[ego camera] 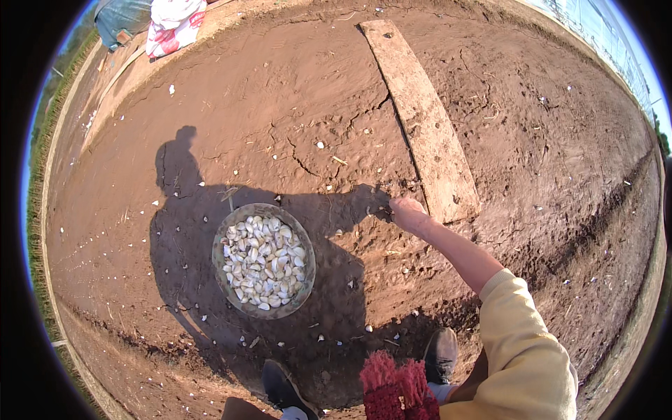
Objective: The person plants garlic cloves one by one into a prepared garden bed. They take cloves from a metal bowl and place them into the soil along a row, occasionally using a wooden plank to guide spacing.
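My right hand (pixel 408 212) reaches down to the brown soil, just left of the near end of a long wooden board (pixel 428 126). Its fingers are bent toward the ground, and whether they hold something cannot be made out. Left of it, a round shallow basin (pixel 218 273) full of garlic cloves (pixel 265 260) rests on the soil in my shadow. Single cloves lie scattered over the ground, one of them a white clove (pixel 320 145) above and left of the hand. My left hand is out of view.
My dark shoes (pixel 441 354) stand on the soil at the bottom, with a red fringed scarf (pixel 391 386) hanging between them. At the upper left, a red and white sack (pixel 176 29) lies beside a person in blue clothing (pixel 122 21). Plastic sheeting (pixel 604 37) shows at the upper right.
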Demonstrator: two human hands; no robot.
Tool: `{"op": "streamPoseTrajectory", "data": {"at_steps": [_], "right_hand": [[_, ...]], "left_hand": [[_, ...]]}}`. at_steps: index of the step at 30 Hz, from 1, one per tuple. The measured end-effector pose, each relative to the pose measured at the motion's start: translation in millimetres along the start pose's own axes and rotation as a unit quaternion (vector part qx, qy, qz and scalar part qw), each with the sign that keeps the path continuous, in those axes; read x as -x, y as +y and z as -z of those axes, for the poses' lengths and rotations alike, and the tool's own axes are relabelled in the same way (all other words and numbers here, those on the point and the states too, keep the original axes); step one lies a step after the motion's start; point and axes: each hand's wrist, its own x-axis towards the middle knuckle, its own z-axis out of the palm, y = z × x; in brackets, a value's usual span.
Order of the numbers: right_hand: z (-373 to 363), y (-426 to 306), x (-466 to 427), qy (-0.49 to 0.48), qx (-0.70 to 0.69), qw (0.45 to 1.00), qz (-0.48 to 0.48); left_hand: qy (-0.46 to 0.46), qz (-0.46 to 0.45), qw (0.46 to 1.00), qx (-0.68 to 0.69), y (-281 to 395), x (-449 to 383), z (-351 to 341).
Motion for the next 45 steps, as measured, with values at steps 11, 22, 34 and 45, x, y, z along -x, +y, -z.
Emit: {"op": "streamPoseTrajectory", "data": {"at_steps": [11,22,34,45], "right_hand": [[78.8,198.8,38.0,0.050,-0.059,0.963,-0.259],[30.9,194.8,16.6,0.227,-0.120,0.908,-0.330],[46.0,214.7,8.5,0.155,-0.240,0.870,-0.403],[101.9,148.3,-13.3,0.138,-0.387,0.893,-0.185]], "left_hand": [[-0.086,-0.096,0.983,-0.134,-23.0,-50.9,108.2],[-0.155,-0.302,0.940,-0.019,247.4,-65.1,43.2],[-0.179,-0.269,0.944,0.062,221.8,11.2,-76.7],[-0.170,-0.264,0.947,0.074,239.4,16.6,-68.9]]}}
